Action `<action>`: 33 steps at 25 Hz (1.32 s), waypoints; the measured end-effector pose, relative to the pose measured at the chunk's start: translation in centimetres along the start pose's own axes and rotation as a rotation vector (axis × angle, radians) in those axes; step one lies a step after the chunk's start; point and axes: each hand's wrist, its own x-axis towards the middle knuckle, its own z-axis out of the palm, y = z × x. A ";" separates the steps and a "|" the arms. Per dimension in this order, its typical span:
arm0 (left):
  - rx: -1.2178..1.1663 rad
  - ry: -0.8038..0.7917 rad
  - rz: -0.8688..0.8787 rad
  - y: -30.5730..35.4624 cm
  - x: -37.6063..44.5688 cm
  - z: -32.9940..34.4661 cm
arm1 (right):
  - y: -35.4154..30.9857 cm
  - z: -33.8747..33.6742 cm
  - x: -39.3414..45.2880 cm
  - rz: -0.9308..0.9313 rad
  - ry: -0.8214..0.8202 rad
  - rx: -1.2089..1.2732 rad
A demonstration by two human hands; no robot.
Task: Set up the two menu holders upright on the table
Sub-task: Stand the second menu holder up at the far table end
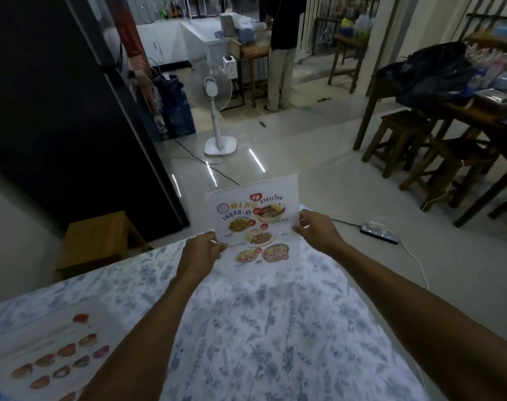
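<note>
Clear acrylic, the menu holder point(253, 224) stands long axis upright at the counter's point(246, 328) far edge; our left hand point(201, 248) and right hand point(315, 227) pinch its side edges.

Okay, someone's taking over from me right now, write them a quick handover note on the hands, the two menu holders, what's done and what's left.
Left hand: gripping the lower left edge of the menu holder, fingers closed on it.
Right hand: gripping its right edge.
That holder is upright at the far edge of the table; whether its base touches the floral cloth cannot be told.
The second menu lies flat at the near left corner, untouched.
Done: the first holder is nearly in place.
Left: set it down and release, checking that it stands alone, then raise the second one.
</note>
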 end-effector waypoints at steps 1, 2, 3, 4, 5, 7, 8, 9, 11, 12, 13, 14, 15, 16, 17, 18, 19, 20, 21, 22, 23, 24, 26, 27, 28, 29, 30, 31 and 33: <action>-0.015 0.010 0.006 1.0 1.7 0.9 | 0.8 -1.0 2.0 -0.002 0.011 0.003; -0.007 0.026 0.016 1.8 3.3 1.8 | 1.5 -1.9 3.8 -0.008 0.017 0.000; 0.024 0.043 0.024 2.6 4.6 2.6 | 2.0 -2.5 5.6 -0.016 0.019 -0.008; 0.072 0.062 0.028 3.4 5.8 3.2 | 2.5 -3.1 7.3 -0.029 0.018 -0.017; 0.143 0.081 0.029 4.0 6.8 3.7 | 2.9 -3.5 8.9 -0.044 0.014 -0.026; 0.317 0.130 0.042 4.8 8.6 4.6 | 3.6 -4.1 11.7 -0.090 0.004 -0.048; 0.369 0.148 0.050 5.1 9.4 4.8 | 3.8 -4.2 12.8 -0.113 0.002 -0.060; 0.391 0.155 0.052 5.2 10.3 5.1 | 4.1 -4.2 14.1 -0.127 -0.004 -0.075; 0.404 0.153 0.048 5.3 11.9 5.8 | 4.7 -4.0 16.3 -0.141 -0.021 -0.095; 0.409 0.150 0.043 5.4 12.6 6.0 | 4.9 -3.9 17.2 -0.148 -0.025 -0.099; 0.409 0.152 0.043 5.6 13.3 6.2 | 5.2 -3.8 18.2 -0.154 -0.026 -0.098; 0.402 0.154 0.045 5.6 14.0 6.3 | 5.4 -3.7 19.1 -0.161 -0.025 -0.094; 0.394 0.155 0.043 5.6 14.7 6.4 | 5.6 -3.5 19.8 -0.166 -0.028 -0.093; 0.388 0.154 0.043 5.5 15.3 6.6 | 5.7 -3.4 20.3 -0.167 -0.034 -0.091; 0.389 0.153 0.033 5.5 15.8 6.9 | 5.7 -3.4 20.9 -0.165 -0.044 -0.088; 0.388 0.155 0.021 5.5 16.4 7.2 | 5.7 -3.4 21.6 -0.167 -0.052 -0.084; 0.386 0.159 0.007 5.4 16.9 7.4 | 5.7 -3.2 22.2 -0.165 -0.060 -0.081; 0.389 0.165 -0.002 5.1 17.4 7.6 | 5.8 -3.0 22.8 -0.162 -0.069 -0.086; 0.399 0.168 -0.006 4.8 17.9 7.9 | 5.8 -2.8 23.3 -0.158 -0.074 -0.098; 0.413 0.167 -0.009 4.5 18.4 8.2 | 5.9 -2.4 23.8 -0.151 -0.077 -0.105; 0.424 0.166 -0.012 4.4 18.8 8.4 | 6.1 -2.0 24.2 -0.140 -0.075 -0.100; 0.426 0.167 -0.018 4.3 19.1 8.6 | 6.3 -1.5 24.6 -0.128 -0.070 -0.085; 0.406 0.174 -0.041 4.1 19.8 8.8 | 6.3 -0.7 25.0 -0.112 -0.053 -0.085; 0.384 0.171 -0.054 4.0 20.3 8.8 | 6.2 -0.5 25.2 -0.115 -0.045 -0.106; 0.364 0.158 -0.062 3.9 20.6 8.8 | 6.2 -0.4 25.4 -0.124 -0.044 -0.126; 0.354 0.149 -0.064 3.8 20.7 8.8 | 6.2 -0.3 25.6 -0.129 -0.044 -0.144; 0.355 0.146 -0.065 3.7 20.8 8.9 | 6.3 -0.2 25.7 -0.137 -0.041 -0.160; 0.358 0.153 -0.064 3.7 20.7 8.9 | 6.2 -0.2 25.7 -0.141 -0.038 -0.170; 0.352 0.165 -0.067 3.8 20.6 9.0 | 6.3 -0.1 25.8 -0.144 -0.032 -0.174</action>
